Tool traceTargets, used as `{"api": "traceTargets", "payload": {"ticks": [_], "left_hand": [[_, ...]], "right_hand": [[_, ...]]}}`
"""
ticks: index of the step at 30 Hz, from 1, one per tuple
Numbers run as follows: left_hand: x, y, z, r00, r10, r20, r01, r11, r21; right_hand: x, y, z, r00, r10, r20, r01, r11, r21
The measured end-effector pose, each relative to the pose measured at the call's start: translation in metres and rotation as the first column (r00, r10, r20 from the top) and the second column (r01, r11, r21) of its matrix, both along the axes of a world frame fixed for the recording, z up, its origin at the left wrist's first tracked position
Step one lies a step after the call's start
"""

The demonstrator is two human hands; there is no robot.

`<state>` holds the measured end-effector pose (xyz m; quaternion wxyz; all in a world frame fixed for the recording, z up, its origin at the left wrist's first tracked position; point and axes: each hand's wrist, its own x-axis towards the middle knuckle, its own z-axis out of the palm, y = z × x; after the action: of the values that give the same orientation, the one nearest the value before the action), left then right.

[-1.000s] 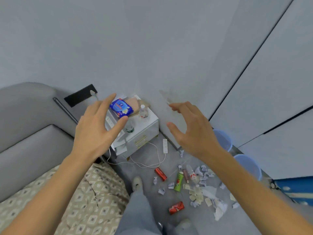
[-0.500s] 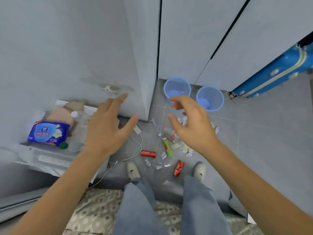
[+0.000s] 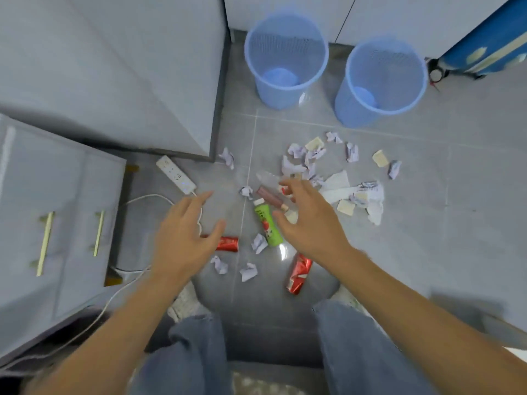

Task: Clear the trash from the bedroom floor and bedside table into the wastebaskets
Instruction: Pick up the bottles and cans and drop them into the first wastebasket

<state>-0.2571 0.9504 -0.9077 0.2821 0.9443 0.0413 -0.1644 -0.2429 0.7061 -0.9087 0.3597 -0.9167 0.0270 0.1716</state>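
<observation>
Trash lies scattered on the grey tile floor: a green bottle (image 3: 267, 225), a brown bottle (image 3: 270, 196), a crushed red can (image 3: 298, 273), another red can (image 3: 227, 244), and several crumpled papers (image 3: 310, 158). My left hand (image 3: 182, 238) hovers with spread fingers over the left red can, holding nothing. With loosely curved fingers, my right hand (image 3: 309, 222) hangs above the bottles, also holding nothing. Two blue mesh wastebaskets (image 3: 285, 57) (image 3: 380, 81) stand by the far wall; I see only their bare bottoms inside.
The bedside table (image 3: 57, 218) with gold drawer handles stands at the left. A white power strip (image 3: 176, 174) and its cable lie beside it. A blue suitcase (image 3: 484, 49) leans at the top right. My legs in jeans (image 3: 185, 354) are at the bottom.
The view has swung from the bedside table top down to the floor. Both hands have dropped closer to the trash pile, still holding nothing.
</observation>
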Motion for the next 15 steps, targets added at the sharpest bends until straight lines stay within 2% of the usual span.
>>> {"api": "traceTargets", "payload": {"ticks": [4, 8, 12, 15], "left_hand": [[-0.018, 0.009, -0.129, 0.994, -0.031, -0.104, 0.040, 0.995, 0.087], [-0.034, 0.013, -0.239, 0.955, -0.144, -0.259, 0.176, 0.979, 0.104], [-0.044, 0.018, -0.314, 0.897, -0.261, -0.356, 0.330, 0.932, 0.149], [-0.055, 0.027, -0.353, 0.874, -0.329, -0.357, 0.420, 0.881, 0.217]], "right_hand": [[-0.006, 0.010, -0.133, 0.992, 0.007, -0.123, -0.012, 0.999, -0.040], [-0.012, 0.023, -0.250, 0.969, 0.018, -0.248, -0.047, 0.992, -0.113], [-0.015, 0.032, -0.326, 0.950, 0.023, -0.310, -0.101, 0.967, -0.236], [-0.014, 0.037, -0.356, 0.974, 0.035, -0.224, -0.115, 0.929, -0.352]]}}
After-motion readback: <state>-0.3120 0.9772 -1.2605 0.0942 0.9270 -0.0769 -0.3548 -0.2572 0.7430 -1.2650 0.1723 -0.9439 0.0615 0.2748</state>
